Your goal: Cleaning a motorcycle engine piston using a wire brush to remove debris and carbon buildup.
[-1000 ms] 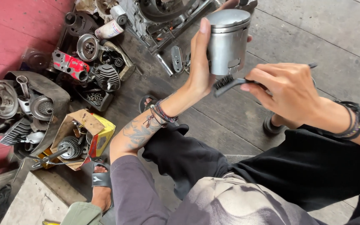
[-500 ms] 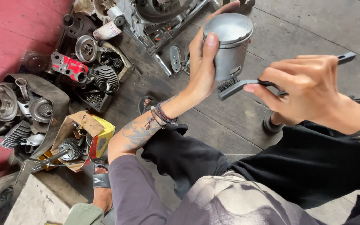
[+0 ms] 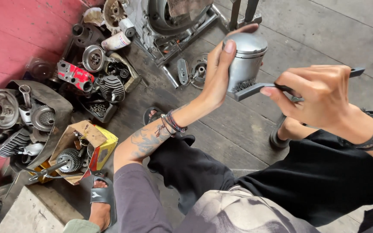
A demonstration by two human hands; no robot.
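Both hands are closed on something. Left hand [image 3: 216, 75] grips the grey metal piston [image 3: 246, 58] by its side, holding it upright in the air above the wooden floor [image 3: 324, 39]. Right hand [image 3: 320, 95] is wrapped around the handle of a wire brush [image 3: 255, 88], and the bristles touch the lower side of the piston. Behind the piston, on the floor, lies a big engine case [image 3: 169, 21]. Left of the piston, well apart, is a pile of engine parts [image 3: 96, 73], with a finned cylinder [image 3: 111, 87] in it. Further left and lower stands an open cardboard box [image 3: 83, 149] holding a gear [image 3: 68, 159].
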